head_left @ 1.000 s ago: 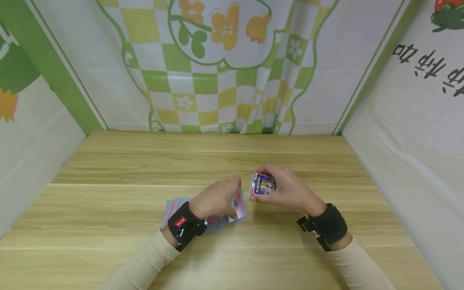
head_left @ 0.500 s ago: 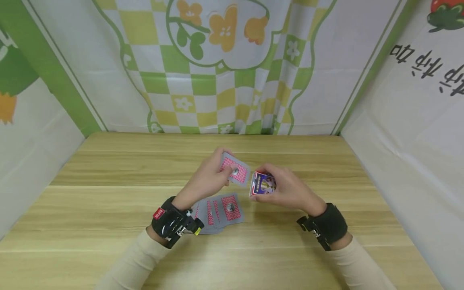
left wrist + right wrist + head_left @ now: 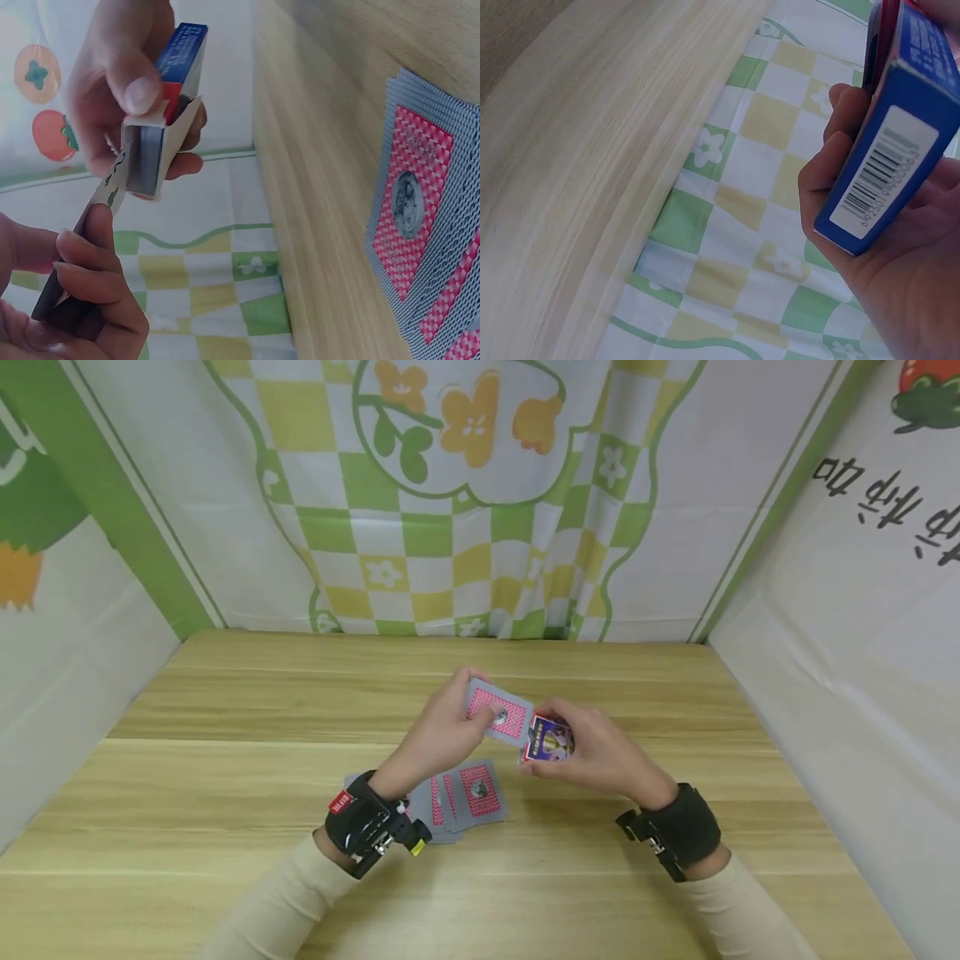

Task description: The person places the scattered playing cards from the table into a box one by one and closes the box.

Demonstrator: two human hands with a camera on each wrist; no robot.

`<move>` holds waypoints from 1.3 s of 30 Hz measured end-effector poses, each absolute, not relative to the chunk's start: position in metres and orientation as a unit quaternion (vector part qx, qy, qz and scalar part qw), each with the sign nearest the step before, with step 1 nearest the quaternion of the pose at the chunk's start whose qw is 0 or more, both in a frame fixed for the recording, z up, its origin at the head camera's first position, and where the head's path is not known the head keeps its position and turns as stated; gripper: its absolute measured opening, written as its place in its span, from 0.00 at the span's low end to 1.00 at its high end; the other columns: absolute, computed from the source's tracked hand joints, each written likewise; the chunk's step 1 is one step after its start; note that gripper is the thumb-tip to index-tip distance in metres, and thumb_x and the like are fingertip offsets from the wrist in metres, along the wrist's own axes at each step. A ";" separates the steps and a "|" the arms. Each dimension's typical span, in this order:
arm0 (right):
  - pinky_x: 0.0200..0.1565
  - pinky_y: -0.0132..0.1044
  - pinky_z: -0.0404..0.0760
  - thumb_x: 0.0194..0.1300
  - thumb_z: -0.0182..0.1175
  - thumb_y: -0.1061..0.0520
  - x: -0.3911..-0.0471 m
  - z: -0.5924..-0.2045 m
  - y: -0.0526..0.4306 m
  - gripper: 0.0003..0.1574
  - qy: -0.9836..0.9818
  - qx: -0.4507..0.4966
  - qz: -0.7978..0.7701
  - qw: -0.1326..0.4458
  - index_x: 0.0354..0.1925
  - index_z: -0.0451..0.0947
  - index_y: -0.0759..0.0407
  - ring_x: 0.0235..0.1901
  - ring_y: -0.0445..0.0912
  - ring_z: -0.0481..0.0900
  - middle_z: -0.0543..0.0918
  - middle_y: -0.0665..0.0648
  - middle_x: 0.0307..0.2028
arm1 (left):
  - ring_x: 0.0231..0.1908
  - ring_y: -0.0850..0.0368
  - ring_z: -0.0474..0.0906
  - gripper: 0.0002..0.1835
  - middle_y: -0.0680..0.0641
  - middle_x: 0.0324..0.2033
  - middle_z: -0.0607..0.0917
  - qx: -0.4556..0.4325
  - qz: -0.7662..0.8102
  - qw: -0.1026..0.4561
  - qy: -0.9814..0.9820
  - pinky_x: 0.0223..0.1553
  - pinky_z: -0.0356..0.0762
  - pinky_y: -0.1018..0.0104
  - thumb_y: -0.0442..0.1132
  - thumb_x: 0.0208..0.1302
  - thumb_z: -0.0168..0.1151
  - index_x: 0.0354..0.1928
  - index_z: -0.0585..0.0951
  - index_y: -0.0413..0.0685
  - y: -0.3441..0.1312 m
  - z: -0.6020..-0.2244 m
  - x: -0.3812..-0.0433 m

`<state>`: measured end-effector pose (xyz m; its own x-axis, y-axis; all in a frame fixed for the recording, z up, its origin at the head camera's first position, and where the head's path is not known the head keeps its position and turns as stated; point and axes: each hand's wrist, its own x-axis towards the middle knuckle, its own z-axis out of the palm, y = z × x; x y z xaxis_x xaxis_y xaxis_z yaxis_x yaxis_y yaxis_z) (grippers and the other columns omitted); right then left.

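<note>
Head view, dead centre: a red-backed card is pinched by the left hand, thumb laid across its back, fingers curled beneath, sleeve slanted up from lower left. Just right of centre, the card box is gripped by the right hand, its open end met by the card's edge; whether that edge is inside cannot be told. Overlapping cards are spread just below centre.

Free tabletop right of spread cards
</note>
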<state>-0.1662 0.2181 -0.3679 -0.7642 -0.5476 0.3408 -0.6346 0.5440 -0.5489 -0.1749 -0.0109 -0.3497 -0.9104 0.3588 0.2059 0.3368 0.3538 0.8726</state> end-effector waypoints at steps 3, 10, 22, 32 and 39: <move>0.24 0.35 0.80 0.45 0.74 0.45 -0.166 -0.368 0.218 0.35 -0.878 0.331 0.338 0.072 0.48 0.73 0.55 0.27 0.36 0.76 0.80 0.48 0.32 | 0.16 0.57 0.71 0.15 0.46 0.24 0.77 0.214 0.521 0.014 0.826 0.14 0.64 0.67 0.39 0.68 0.56 0.53 0.65 0.48 -0.009 -0.352 -0.174; 0.24 0.35 0.80 0.44 0.74 0.41 -0.167 -0.369 0.218 0.37 -0.883 0.321 0.330 0.086 0.47 0.72 0.56 0.27 0.36 0.76 0.81 0.49 0.32 | 0.18 0.58 0.71 0.14 0.47 0.27 0.79 0.227 0.506 0.034 0.831 0.17 0.67 0.66 0.39 0.68 0.56 0.51 0.66 0.48 -0.008 -0.353 -0.173; 0.26 0.34 0.81 0.44 0.75 0.48 -0.166 -0.372 0.213 0.33 -0.864 0.366 0.336 0.076 0.46 0.72 0.56 0.29 0.38 0.77 0.81 0.50 0.34 | 0.17 0.61 0.72 0.14 0.48 0.26 0.81 0.250 0.477 0.086 0.838 0.14 0.68 0.69 0.41 0.68 0.56 0.51 0.67 0.46 0.007 -0.371 -0.167; 0.24 0.34 0.80 0.44 0.74 0.42 -0.167 -0.366 0.220 0.36 -0.885 0.327 0.320 0.092 0.47 0.72 0.56 0.27 0.38 0.76 0.80 0.50 0.32 | 0.23 0.58 0.75 0.10 0.50 0.27 0.82 0.215 0.478 0.046 0.851 0.19 0.68 0.65 0.43 0.70 0.50 0.48 0.74 0.48 -0.003 -0.362 -0.172; 0.24 0.33 0.81 0.44 0.74 0.42 -0.166 -0.366 0.217 0.35 -0.879 0.335 0.324 0.099 0.46 0.72 0.55 0.27 0.37 0.77 0.80 0.50 0.33 | 0.24 0.57 0.75 0.04 0.49 0.26 0.83 0.230 0.485 0.051 0.842 0.21 0.71 0.65 0.41 0.66 0.58 0.36 0.78 0.50 0.000 -0.366 -0.173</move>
